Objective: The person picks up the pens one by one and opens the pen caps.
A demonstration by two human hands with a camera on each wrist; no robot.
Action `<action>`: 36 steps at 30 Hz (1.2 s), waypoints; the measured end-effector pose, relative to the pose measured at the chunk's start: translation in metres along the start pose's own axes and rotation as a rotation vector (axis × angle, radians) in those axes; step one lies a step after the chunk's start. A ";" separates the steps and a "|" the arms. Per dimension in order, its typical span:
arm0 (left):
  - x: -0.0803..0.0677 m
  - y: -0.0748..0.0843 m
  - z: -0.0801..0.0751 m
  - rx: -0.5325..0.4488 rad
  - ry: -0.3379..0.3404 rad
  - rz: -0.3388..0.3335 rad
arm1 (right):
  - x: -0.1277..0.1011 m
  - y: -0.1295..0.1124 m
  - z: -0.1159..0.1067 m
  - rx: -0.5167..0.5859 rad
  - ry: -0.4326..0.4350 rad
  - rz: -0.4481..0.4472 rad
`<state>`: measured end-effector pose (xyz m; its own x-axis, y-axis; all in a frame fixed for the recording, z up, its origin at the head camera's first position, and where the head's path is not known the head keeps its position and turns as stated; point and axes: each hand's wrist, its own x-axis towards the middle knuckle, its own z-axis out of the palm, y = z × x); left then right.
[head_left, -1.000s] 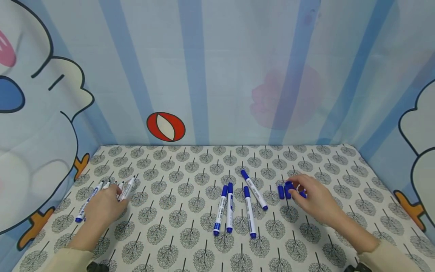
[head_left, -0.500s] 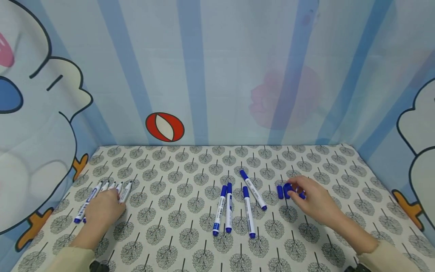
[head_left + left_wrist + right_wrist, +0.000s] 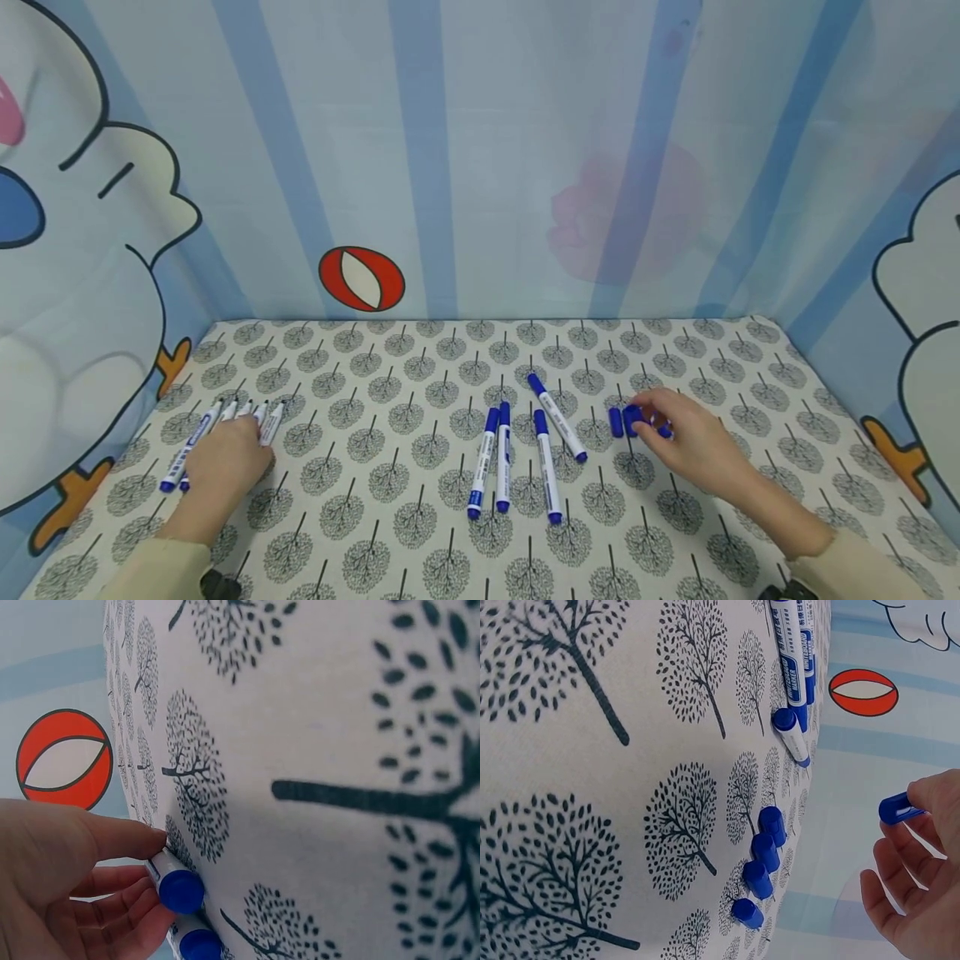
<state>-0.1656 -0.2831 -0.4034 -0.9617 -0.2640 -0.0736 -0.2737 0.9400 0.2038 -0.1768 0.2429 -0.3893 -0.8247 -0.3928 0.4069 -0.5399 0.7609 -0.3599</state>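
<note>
At the left of the table in the head view, my left hand (image 3: 225,458) lies over a row of several uncapped white markers with blue ends. In the left wrist view its thumb and fingers pinch the rightmost marker (image 3: 169,871), and a second marker (image 3: 199,945) lies beside it. My right hand (image 3: 690,437) hovers over the right side of the table. The right wrist view shows it pinching a blue marker cap (image 3: 900,808) between thumb and finger, the other fingers loosely bent. Several blue caps (image 3: 757,879) stand in a row on the cloth below that hand.
Several capped blue whiteboard markers (image 3: 504,458) lie across the middle of the table, one of them slanted (image 3: 557,417). A tree-patterned cloth (image 3: 360,517) covers the table. Behind it hangs a striped cartoon curtain (image 3: 480,167).
The rightmost uncapped marker, under my left hand, has come down and closer to the others in the row. My right hand with the cap has stayed almost still.
</note>
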 end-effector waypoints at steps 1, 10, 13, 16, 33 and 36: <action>0.000 0.000 0.000 -0.001 -0.002 -0.001 | 0.000 0.000 0.000 -0.002 -0.001 0.001; 0.001 -0.003 -0.002 0.005 -0.020 -0.004 | -0.001 0.000 0.001 -0.003 -0.011 -0.010; 0.002 -0.004 -0.002 0.019 -0.021 -0.004 | -0.001 -0.001 0.001 0.006 -0.019 -0.010; 0.003 -0.005 -0.002 0.028 -0.025 -0.004 | -0.001 0.000 0.001 0.005 -0.024 -0.011; 0.000 -0.003 -0.007 0.005 -0.013 0.020 | -0.001 0.000 0.001 0.014 -0.033 -0.003; 0.000 0.000 -0.007 0.003 0.007 0.033 | -0.001 0.000 0.001 0.012 -0.034 0.012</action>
<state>-0.1652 -0.2851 -0.3962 -0.9702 -0.2346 -0.0598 -0.2420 0.9488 0.2031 -0.1760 0.2429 -0.3905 -0.8361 -0.4011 0.3741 -0.5320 0.7592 -0.3749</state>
